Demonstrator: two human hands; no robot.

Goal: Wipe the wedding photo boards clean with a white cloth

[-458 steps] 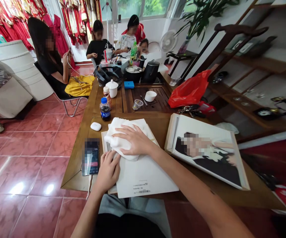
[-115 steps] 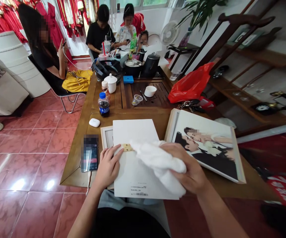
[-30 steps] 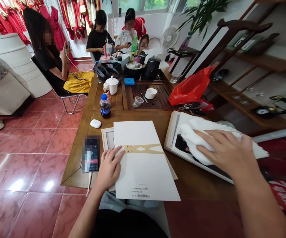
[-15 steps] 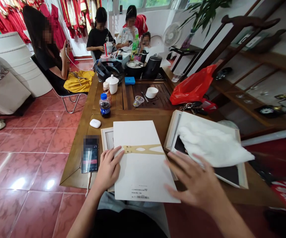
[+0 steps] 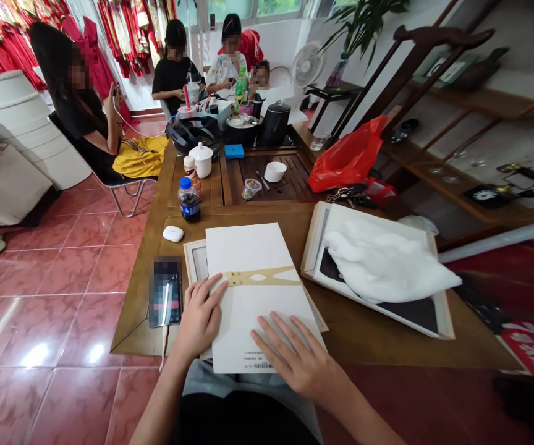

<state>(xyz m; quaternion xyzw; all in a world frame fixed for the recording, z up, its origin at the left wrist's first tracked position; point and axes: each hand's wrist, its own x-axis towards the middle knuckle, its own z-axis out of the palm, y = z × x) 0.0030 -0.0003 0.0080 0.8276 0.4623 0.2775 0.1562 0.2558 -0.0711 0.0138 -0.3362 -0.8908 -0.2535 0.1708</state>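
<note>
A white flat board (image 5: pixel 243 244) with a barcode near its lower edge lies in front of me at the table's front edge, overlapping a light frame (image 5: pixel 196 258) beneath it. Across its middle runs a tan strip (image 5: pixel 260 276) with oval cut-outs. My left hand (image 5: pixel 201 315) rests on the board's left edge, its fingertips at the strip's left end, fingers extended. Flat on the lower right part of the board lies my right hand (image 5: pixel 297 355), its fingers spread. Neither hand grips anything.
Right of the board, an open shallow box (image 5: pixel 311 247) holds white fluffy stuffing (image 5: pixel 382 262). A phone (image 5: pixel 165 296), a white earbud case (image 5: pixel 173 233) and a dark drink bottle (image 5: pixel 188 201) stand left. A red plastic bag (image 5: pixel 348 157) sits farther back. Several people sit beyond.
My right hand has moved left and down from its blurred place at the board's right edge onto the board. My left hand stays on the left edge. The view has shifted slightly.
</note>
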